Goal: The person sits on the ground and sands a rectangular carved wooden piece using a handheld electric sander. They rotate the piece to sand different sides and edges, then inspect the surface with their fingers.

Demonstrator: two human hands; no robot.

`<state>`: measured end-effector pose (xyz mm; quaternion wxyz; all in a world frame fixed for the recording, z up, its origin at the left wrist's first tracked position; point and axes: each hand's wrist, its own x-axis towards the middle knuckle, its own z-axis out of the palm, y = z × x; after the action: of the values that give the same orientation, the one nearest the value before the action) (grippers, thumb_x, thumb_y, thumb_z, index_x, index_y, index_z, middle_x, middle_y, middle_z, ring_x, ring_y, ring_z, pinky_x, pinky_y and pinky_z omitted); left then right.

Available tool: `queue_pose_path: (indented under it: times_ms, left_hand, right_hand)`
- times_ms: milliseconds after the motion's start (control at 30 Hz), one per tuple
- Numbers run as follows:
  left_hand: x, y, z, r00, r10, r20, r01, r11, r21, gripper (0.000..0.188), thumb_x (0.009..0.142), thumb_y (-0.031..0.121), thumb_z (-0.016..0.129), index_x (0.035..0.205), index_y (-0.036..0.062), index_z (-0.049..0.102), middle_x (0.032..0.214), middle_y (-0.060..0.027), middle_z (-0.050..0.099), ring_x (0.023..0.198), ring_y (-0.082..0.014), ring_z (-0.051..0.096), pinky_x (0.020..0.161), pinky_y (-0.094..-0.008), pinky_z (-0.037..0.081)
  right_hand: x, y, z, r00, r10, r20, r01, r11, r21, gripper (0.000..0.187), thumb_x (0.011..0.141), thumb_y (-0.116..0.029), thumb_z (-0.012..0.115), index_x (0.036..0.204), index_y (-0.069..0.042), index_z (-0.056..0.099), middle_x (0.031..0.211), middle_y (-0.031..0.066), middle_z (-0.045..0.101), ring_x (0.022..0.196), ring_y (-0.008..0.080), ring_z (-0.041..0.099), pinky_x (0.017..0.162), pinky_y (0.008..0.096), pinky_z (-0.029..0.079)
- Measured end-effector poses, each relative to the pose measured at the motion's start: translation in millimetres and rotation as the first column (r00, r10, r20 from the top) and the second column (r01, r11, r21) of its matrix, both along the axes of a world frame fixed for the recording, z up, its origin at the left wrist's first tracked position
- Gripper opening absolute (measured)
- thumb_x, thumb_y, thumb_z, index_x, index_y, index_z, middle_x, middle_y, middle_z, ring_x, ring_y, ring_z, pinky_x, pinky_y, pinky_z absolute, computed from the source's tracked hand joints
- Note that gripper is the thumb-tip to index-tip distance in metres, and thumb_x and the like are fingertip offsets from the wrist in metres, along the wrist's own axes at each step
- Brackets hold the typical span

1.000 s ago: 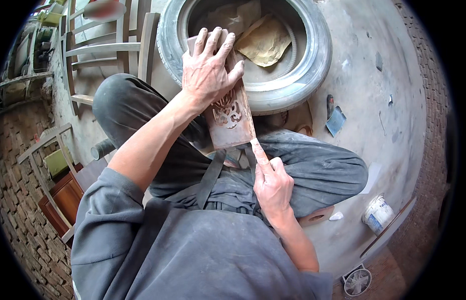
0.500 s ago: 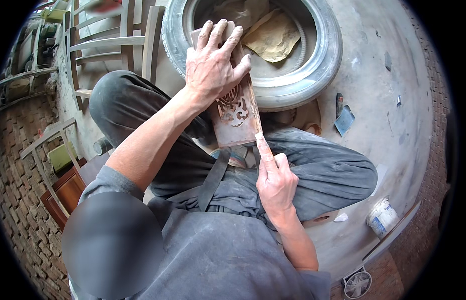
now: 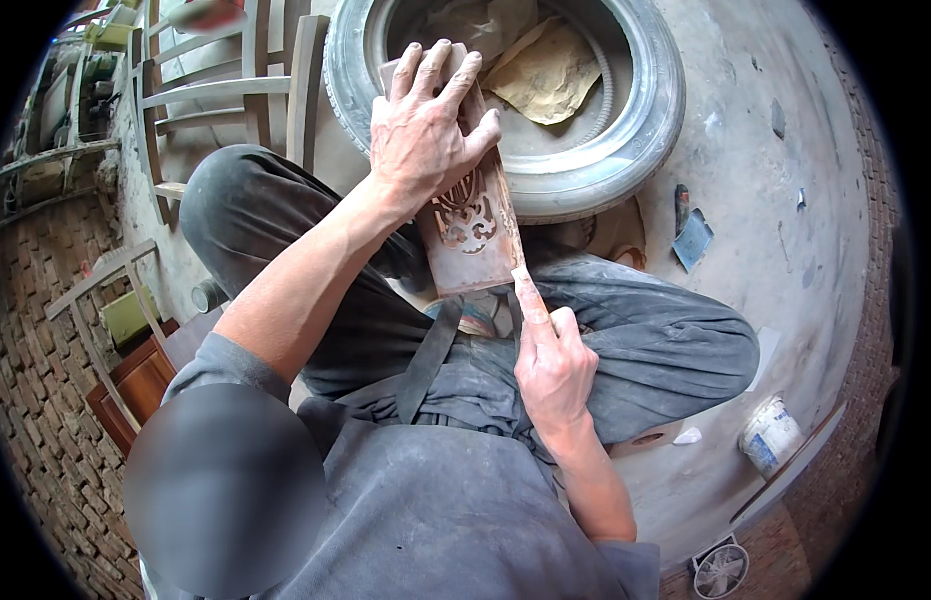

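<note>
A flat carved wooden panel (image 3: 455, 268) with cut-through scrollwork slants over my lap, its upper end against the near rim of a tyre (image 3: 585, 195). My left hand (image 3: 422, 140) lies across the panel's upper part, fingers spread toward its far end and thumb over the right edge, holding it steady. My right hand (image 3: 555, 365) is closed except for the index finger, which points forward to the panel's lower right corner. Whatever is pinched under that finger is mostly hidden; I cannot make it out. Pale dust coats both hands.
Yellowish paper (image 3: 545, 75) lies inside the tyre. Wooden chair frames (image 3: 253, 90) stand at the far left. On the floor to the right are a blue-grey scrap (image 3: 692, 240) and a white tub (image 3: 770, 438). A small fan (image 3: 720, 570) sits at lower right.
My hands and the panel keep nearly the same places; the right hand has shifted very slightly. The surroundings have moved a little in the picture.
</note>
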<state>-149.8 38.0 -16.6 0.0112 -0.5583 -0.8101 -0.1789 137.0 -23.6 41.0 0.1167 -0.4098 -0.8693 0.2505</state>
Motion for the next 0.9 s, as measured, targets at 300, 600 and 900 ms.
queue_pose_path:
  times_ms: [300, 600, 900]
  left_hand:
    - [-1, 0, -2, 1.0, -0.015, -0.026, 0.017, 0.997, 0.074, 0.071, 0.09, 0.051, 0.069, 0.153, 0.02, 0.062, 0.164, -0.0174, 0.048, 0.155, -0.0423, 0.039, 0.104, -0.0609, 0.05]
    - [-1, 0, -3, 1.0, -0.019, -0.025, 0.02, 0.997, 0.075, 0.071, 0.091, 0.051, 0.07, 0.154, 0.0201, 0.061, 0.164, -0.017, 0.048, 0.155, -0.0427, 0.038, 0.104, -0.0617, 0.05]
    - [-1, -1, -1, 1.0, -0.002, 0.013, 0.002, 1.0, -0.023, 0.074, 0.095, 0.056, 0.066, 0.161, 0.0245, 0.053, 0.17, -0.0125, 0.04, 0.16, -0.0388, 0.03, 0.114, -0.0598, 0.045]
  right_hand:
    - [-3, 1, 1, 1.0, -0.012, -0.005, 0.012, 1.0, -0.017, 0.067, 0.091, 0.001, 0.073, 0.152, -0.026, 0.066, 0.076, 0.0054, 0.045, 0.053, 0.025, 0.055, 0.051, 0.0439, 0.051]
    - [-4, 2, 0, 1.0, -0.004, -0.015, 0.004, 1.0, -0.007, 0.068, 0.091, 0.001, 0.071, 0.154, -0.027, 0.064, 0.077, 0.0064, 0.045, 0.052, 0.0256, 0.057, 0.049, 0.0441, 0.052]
    - [-5, 0, 2, 0.999, -0.031, -0.014, 0.03, 0.999, -0.034, 0.066, 0.089, 0.004, 0.075, 0.15, -0.023, 0.067, 0.076, 0.0048, 0.046, 0.056, 0.0252, 0.054, 0.053, 0.0445, 0.048]
